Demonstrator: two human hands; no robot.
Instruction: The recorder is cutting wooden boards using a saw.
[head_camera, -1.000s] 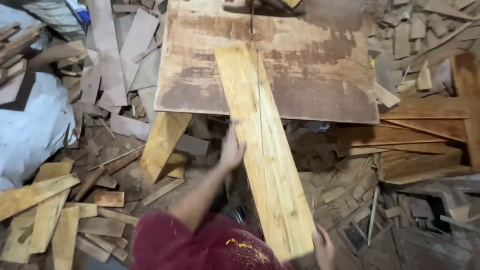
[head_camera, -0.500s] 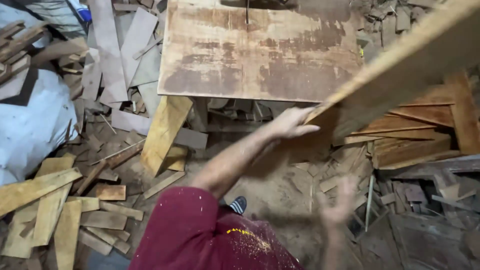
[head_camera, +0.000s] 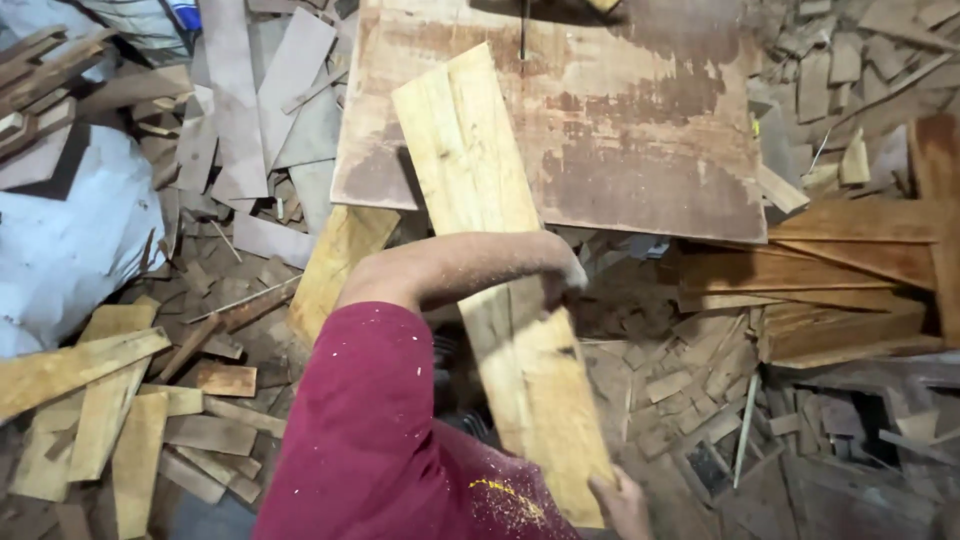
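1. Plank (head_camera: 500, 290) lies with its far end on the bench (head_camera: 650, 150), near end overhanging.
2. Left grip (head_camera: 560, 275) curls over the plank's right edge.
3. Right grip (head_camera: 620, 505) pinches its near end.

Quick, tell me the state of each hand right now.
Left hand: closed over the right edge of the long pale plank, gripping it.
Right hand: holding the plank's near end; fingers mostly hidden.

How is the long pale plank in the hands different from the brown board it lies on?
The pale plank is narrow and long; the brown board is wide and nearly square. The plank looks clean and yellowish; the board is stained and worn. The plank overhangs, held by the left hand and right hand; the board lies flat. Both are wood.
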